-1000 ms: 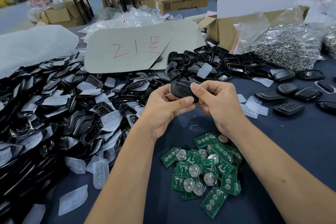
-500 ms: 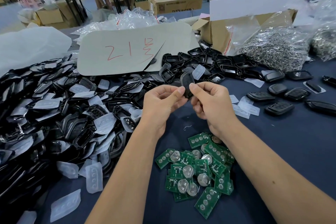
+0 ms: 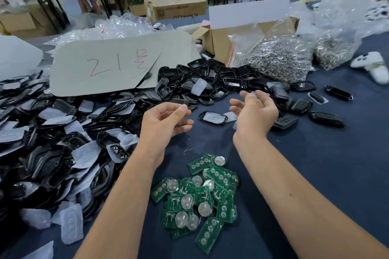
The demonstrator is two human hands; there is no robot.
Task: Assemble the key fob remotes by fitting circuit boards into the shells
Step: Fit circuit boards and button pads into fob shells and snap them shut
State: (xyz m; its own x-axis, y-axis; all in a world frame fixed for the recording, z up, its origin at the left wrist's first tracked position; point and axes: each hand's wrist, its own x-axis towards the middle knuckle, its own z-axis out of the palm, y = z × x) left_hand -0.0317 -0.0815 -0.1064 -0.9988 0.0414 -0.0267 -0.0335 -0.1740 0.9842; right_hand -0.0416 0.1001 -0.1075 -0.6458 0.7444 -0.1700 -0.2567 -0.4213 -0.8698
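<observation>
My left hand [image 3: 166, 120] and my right hand [image 3: 255, 111] hover apart over the dark blue table [image 3: 315, 164], fingers loosely spread and nothing in them. Between the hands a black shell with a clear button pad [image 3: 212, 116] lies flat on the cloth. A heap of green circuit boards [image 3: 200, 197] with round silver batteries sits below my wrists. Closed black fobs [image 3: 301, 106] lie in a loose row just right of my right hand. A large pile of black shells and clear pads [image 3: 63, 132] fills the left side.
More open shells [image 3: 210, 82] are heaped behind my hands, below a grey cardboard sheet [image 3: 117, 63] with red writing. A cardboard box [image 3: 219, 42] and bags of metal key rings [image 3: 280, 59] stand at the back right. A white object [image 3: 374, 65] lies at the far right.
Both hands were pinching one black fob together. They have now let go and drawn apart, and the fob is no longer in either hand. The view has shifted slightly.
</observation>
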